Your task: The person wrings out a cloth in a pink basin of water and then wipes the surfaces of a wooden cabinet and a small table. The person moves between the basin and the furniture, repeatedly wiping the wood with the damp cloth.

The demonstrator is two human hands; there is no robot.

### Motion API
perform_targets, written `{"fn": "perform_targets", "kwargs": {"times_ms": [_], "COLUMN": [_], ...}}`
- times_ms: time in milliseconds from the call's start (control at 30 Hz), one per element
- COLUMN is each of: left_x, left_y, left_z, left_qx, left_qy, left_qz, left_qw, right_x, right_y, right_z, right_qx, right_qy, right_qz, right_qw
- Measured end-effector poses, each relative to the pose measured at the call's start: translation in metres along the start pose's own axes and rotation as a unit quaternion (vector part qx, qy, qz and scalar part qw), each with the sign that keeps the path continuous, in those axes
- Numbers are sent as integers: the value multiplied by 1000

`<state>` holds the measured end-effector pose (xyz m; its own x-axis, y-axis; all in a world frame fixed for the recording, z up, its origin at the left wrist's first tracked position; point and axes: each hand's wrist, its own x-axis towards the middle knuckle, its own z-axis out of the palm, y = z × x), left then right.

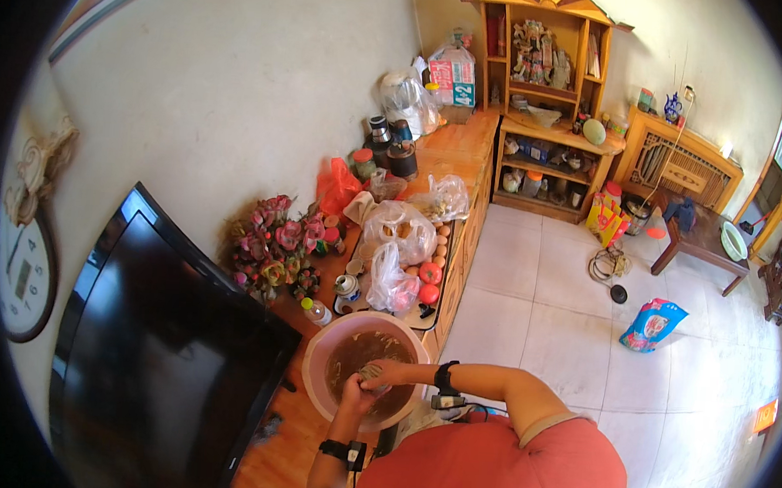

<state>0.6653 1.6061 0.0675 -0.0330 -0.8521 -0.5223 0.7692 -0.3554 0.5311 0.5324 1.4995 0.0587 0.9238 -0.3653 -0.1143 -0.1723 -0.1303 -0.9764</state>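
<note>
A pink plastic basin point(316, 379) stands on the wooden cabinet top, holding murky brown water point(368, 349) with pale bits floating in it. Over the water, my left hand point(356, 395) and my right hand point(390, 373) meet around a small greyish-green bundle point(371, 372). It is mostly covered by my fingers, so I cannot tell what it is. Both my wrists wear black straps with small devices. Just behind the basin lies a tray point(420, 322) bearing plastic bags point(393, 280), eggs point(441, 241) and tomatoes point(429, 293).
A television point(164, 339) stands close on the left, near artificial flowers point(276, 239). A plastic bottle point(316, 312) with a yellow-green cap is beside the basin. Dark jars point(401, 159) sit farther back. On the tiled floor are a blue bag point(653, 325) and a coiled cable point(609, 265).
</note>
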Motion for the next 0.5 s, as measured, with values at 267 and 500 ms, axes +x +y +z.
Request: {"fn": "perform_targets", "kwargs": {"times_ms": [267, 500], "left_x": [11, -38], "left_y": [-7, 17], "left_z": [-26, 40], "left_qx": [114, 405], "left_qy": [12, 144], "left_qz": [-5, -52], "left_qw": [993, 901], "right_x": [-15, 0], "right_y": [-29, 3], "right_z": [2, 6], "right_qx": [-31, 40], "right_qy": [-105, -17], "right_qz": [145, 308], "right_qw": [983, 951]}}
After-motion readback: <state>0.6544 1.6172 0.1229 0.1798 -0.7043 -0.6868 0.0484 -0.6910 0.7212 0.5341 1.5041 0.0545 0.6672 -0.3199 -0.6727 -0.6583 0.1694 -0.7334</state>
